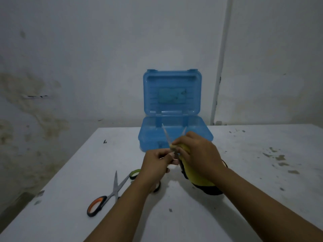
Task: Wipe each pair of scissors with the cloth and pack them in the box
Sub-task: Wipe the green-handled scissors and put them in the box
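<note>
A: Where are the scissors?
B: Left hand (155,161) pinches the open pair (166,135); right hand (194,152) clamps the yellow cloth (197,179) on it, before the open blue box (174,135) at twelve o'clock.
A: Obstacles?
B: Orange-handled scissors (104,199) at eight o'clock; worktop (262,189) bare rightward.

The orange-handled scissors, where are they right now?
The orange-handled scissors lie on the white table, lower left in the head view, beside the left forearm.
</note>
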